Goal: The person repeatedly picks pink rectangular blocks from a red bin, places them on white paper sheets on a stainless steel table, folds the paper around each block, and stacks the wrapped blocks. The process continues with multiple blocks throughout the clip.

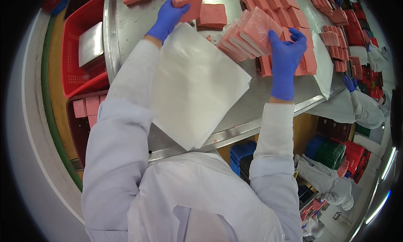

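My left hand [170, 18], in a blue glove, grips a flat pink slab [190, 5] at the table's far side. Right beside that slab lies a stack of pink slabs [212, 15]. A stack of white translucent sheets [198, 84] lies below my left hand, one corner reaching the near table edge. My right hand [288, 53], also gloved in blue, is beside a leaning row of film-wrapped pink slabs [248, 36]. Its thumb is at the end of that row, and its fingers are apart and slightly bent. Behind it, bare pink blocks [285, 17] stand in rows.
The steel table [239, 106] has a raised rim. At left stand a red perforated crate [70, 59] with a metal box [91, 43] and a dark red crate [75, 132] of pink blocks. Co-workers [368, 106] and stacked crates [327, 152] are at right.
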`<action>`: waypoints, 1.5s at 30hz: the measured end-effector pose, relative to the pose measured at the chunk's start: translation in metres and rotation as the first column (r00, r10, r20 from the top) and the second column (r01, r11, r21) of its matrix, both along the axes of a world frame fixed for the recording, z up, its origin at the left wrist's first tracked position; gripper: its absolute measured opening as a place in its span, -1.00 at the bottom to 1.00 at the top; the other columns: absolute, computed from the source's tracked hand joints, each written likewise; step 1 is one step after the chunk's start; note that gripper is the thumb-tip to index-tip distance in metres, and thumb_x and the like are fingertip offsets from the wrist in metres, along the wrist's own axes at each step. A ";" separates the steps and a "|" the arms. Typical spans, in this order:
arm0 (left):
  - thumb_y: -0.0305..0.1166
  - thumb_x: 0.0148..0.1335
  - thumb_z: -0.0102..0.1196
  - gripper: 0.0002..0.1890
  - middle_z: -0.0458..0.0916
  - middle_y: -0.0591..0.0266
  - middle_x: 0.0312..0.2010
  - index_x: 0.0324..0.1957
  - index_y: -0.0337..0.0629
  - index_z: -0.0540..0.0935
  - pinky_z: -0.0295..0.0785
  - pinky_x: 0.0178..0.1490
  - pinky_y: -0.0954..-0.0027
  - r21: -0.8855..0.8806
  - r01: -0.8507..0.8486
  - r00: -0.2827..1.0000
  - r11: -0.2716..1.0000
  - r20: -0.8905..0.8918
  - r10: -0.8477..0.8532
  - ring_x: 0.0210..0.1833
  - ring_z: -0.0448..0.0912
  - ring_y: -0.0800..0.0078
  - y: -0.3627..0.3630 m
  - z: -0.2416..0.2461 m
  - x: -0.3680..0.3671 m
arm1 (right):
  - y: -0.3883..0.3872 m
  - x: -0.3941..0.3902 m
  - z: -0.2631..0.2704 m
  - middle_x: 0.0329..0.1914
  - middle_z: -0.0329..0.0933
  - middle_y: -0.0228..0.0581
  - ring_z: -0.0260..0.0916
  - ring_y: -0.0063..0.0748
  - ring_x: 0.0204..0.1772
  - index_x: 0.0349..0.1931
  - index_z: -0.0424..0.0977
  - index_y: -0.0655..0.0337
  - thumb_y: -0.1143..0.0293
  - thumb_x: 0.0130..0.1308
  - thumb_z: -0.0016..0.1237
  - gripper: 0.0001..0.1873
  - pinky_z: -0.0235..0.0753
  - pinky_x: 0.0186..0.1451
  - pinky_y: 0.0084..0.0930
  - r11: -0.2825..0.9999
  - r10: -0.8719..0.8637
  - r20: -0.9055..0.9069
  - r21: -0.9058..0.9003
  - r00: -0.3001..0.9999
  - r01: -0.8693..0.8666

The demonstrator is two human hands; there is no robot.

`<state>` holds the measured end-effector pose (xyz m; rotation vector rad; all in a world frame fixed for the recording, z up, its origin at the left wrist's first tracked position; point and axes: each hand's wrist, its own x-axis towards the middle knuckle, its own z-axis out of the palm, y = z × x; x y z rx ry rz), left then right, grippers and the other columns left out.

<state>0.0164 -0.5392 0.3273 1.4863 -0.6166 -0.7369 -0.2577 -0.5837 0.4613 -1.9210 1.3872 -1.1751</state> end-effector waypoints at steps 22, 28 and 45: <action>-0.21 0.06 0.01 -0.73 0.52 0.12 -0.28 -0.20 -0.05 0.51 0.29 -0.06 0.24 0.532 0.012 0.822 0.847 0.477 -0.312 -0.20 0.47 0.18 0.125 0.026 -0.072 | 0.092 0.053 -0.105 -0.49 0.48 -0.15 0.43 -0.30 -0.35 -0.31 0.44 0.31 0.22 0.15 -0.12 -0.70 0.37 -0.24 -0.46 0.789 0.614 -0.406 0.335 0.677 -0.515; -0.23 0.10 -0.14 -0.75 0.43 0.14 -0.36 -0.23 -0.10 0.46 0.10 0.03 0.15 0.355 -0.130 0.455 0.926 0.851 -0.263 -0.21 0.40 0.25 0.139 0.006 -0.140 | 0.051 0.009 -0.081 -0.40 0.48 -0.26 0.38 -0.60 -0.32 0.18 0.08 0.20 0.42 0.05 -0.02 -0.36 0.37 -0.14 -0.61 0.204 0.836 0.213 0.736 0.506 -0.646; -0.44 -0.06 0.02 -0.61 0.50 0.08 -0.32 -0.08 -0.19 0.47 0.37 -0.12 0.41 0.476 0.139 0.893 0.869 0.318 -0.317 -0.30 0.47 0.36 0.197 0.043 -0.098 | 0.166 0.034 -0.121 0.12 0.20 0.04 0.11 0.02 0.18 0.12 0.15 0.33 0.16 -0.05 -0.03 -0.29 0.03 0.23 -0.16 0.805 0.364 -0.627 -0.160 0.689 -0.571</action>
